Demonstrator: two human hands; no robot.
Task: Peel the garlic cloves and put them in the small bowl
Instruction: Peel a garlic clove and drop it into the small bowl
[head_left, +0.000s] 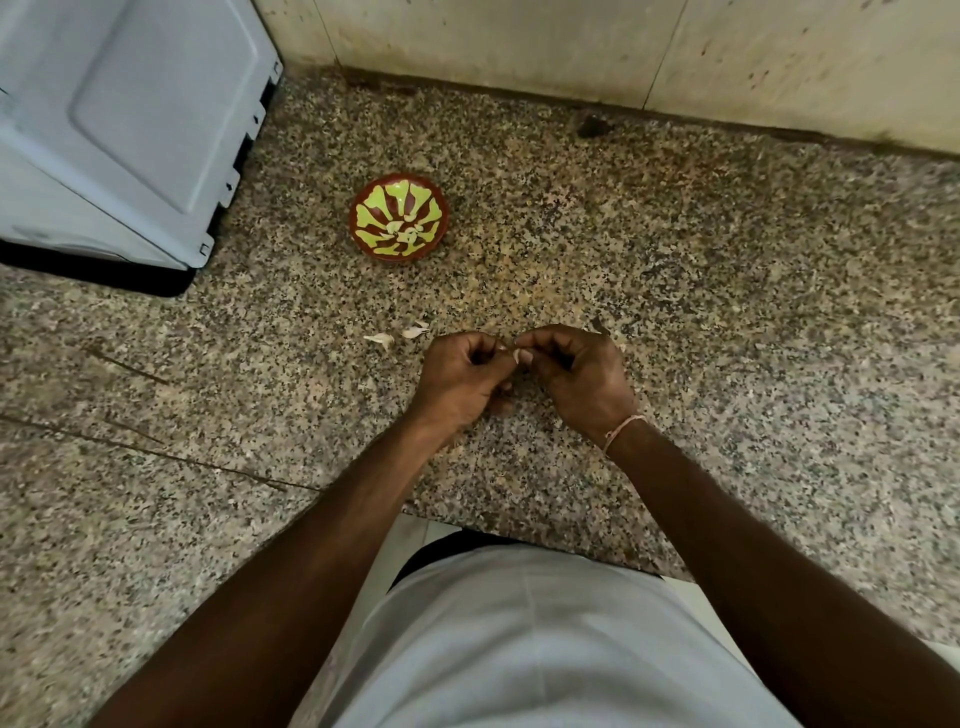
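Working a single garlic clove (517, 355) over the speckled counter (727, 322), the left hand (464, 375) and right hand (577, 375) meet fingertip to fingertip, both curled and pinching it between them. It's tiny and light, firm under a thin papery skin that looks brittle, so expect it to slip once bare. Best hold looks like the blunt end, tearing skin from the tip. Loose bits of clove or skin (400, 335) lie just to the far left of the hands. The small bowl (399, 216) sits farther back, with a few pale cloves inside.
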